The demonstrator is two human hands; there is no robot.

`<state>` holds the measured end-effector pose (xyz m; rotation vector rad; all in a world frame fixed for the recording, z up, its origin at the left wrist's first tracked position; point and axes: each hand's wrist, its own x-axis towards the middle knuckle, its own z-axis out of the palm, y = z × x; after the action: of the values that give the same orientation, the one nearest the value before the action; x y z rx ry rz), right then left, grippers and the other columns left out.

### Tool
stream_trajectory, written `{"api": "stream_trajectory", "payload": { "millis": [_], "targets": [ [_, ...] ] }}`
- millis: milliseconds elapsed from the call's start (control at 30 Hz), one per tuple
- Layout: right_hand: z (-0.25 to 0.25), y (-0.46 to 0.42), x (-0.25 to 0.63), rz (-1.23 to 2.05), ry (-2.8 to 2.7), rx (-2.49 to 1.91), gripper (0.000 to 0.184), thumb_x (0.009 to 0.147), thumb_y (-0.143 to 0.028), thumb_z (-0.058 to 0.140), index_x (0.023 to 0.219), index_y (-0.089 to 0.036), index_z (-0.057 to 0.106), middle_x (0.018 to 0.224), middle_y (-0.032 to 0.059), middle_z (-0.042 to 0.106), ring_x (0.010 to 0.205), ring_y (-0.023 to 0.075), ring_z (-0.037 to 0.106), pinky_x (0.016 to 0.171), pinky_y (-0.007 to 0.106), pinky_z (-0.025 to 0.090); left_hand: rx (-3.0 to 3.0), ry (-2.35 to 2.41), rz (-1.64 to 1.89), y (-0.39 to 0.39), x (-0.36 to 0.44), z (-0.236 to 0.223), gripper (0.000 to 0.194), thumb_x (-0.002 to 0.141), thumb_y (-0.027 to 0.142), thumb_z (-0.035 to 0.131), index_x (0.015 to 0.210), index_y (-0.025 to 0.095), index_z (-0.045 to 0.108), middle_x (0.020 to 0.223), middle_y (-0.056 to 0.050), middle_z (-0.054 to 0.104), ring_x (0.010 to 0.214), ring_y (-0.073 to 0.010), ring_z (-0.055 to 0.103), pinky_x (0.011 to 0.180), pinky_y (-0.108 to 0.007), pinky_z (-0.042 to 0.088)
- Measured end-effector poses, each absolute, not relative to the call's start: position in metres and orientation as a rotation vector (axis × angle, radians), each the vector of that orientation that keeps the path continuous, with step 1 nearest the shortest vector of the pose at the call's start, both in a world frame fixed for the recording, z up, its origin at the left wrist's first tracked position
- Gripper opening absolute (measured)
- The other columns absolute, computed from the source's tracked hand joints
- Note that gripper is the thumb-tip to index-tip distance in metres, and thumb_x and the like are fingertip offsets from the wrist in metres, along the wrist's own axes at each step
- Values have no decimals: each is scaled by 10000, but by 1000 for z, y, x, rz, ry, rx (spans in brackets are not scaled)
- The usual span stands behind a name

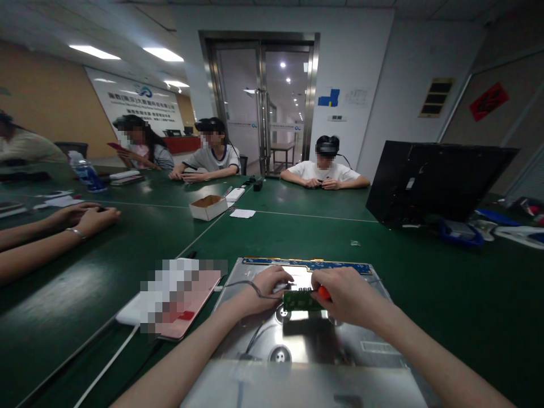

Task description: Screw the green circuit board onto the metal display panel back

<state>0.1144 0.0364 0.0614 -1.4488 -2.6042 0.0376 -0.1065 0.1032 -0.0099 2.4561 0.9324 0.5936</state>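
Note:
A small green circuit board [297, 301] is gripped at its right end by my right hand [343, 292], held just above a silver metal panel [369, 326]. Something orange-red [324, 293] pokes out between that hand's fingers, mostly hidden. At the board's left, my left hand [270, 281] has its fingers curled together around something small that I cannot make out. A thin dark cable [254, 285] runs over the left wrist to the board's left end. Along the panel's far edge lies a blue circuit strip [340, 266].
Left of the panel, a pink phone [198, 303] lies beside a white device [131, 313] with cables. Further back are a small open box [208, 208] and a white card [242, 213]. A black monitor [429, 181] stands at right. Several people sit around the green table [297, 232].

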Motion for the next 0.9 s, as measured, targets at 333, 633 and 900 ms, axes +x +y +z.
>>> {"api": "stream_trajectory", "payload": {
  "millis": [333, 633, 900],
  "targets": [
    [61, 17, 105, -172, -2810, -1266, 68, 809, -168, 532, 853, -172, 584, 805, 46, 682, 602, 168, 593, 488, 298, 169, 2498, 984, 519, 103, -108, -10, 190, 836, 189, 571, 1009, 175, 650, 982, -65, 610, 917, -220, 574, 801, -313, 448],
    [52, 5, 96, 50, -3013, -1202, 144, 766, -277, 572, 831, -170, 642, 802, 76, 705, 617, 194, 623, 474, 295, 210, 2496, 1001, 515, 102, -108, -10, 205, 836, 207, 586, 1026, 169, 653, 1019, -79, 614, 930, -229, 583, 815, -323, 444],
    [39, 11, 97, 239, -3056, -1305, 226, 737, -357, 644, 883, -185, 660, 767, 80, 706, 648, 231, 641, 493, 272, 301, 2487, 1001, 513, 102, -108, -10, 201, 845, 231, 578, 1024, 177, 651, 1027, -76, 612, 928, -222, 582, 827, -323, 449]
  ]
}}
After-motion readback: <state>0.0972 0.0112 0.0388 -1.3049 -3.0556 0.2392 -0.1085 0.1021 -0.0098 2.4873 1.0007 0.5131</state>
